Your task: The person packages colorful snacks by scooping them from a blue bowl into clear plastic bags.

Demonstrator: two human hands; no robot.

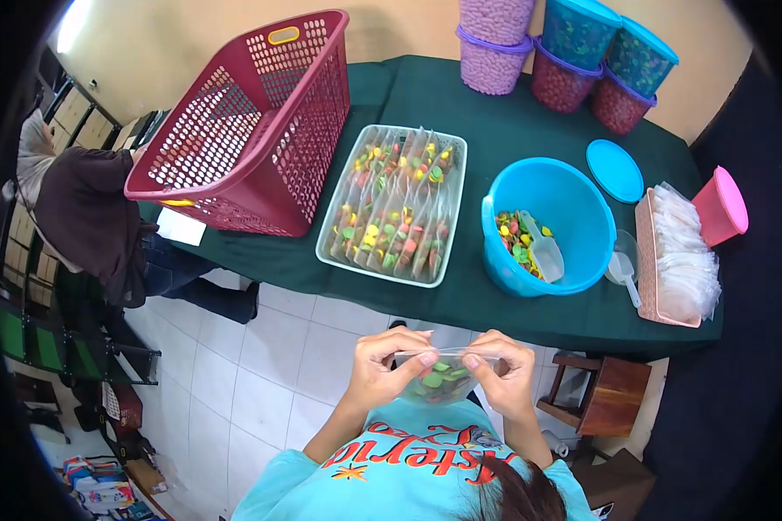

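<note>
Between my two hands, in front of my chest, is a small clear plastic bag [441, 382] with green and dark pieces inside. My left hand [387, 365] pinches one top corner between thumb and fingers. At the other corner, my right hand [504, 369] grips the bag's upper edge the same way. Beyond them on the table stands a blue tub [582, 195] holding colourful small pieces and a clear scoop [547, 256]. To its left, a white tray [321, 252] carries several filled clear bags [391, 208] standing in rows.
A dark green cloth covers the table [426, 87]. A maroon basket [313, 113] stands at left, near a seated person [87, 208]. At right are a pink basket of empty bags [682, 252], a blue lid [615, 171] and a pink container [721, 208]. A wooden stool [613, 395] sits below.
</note>
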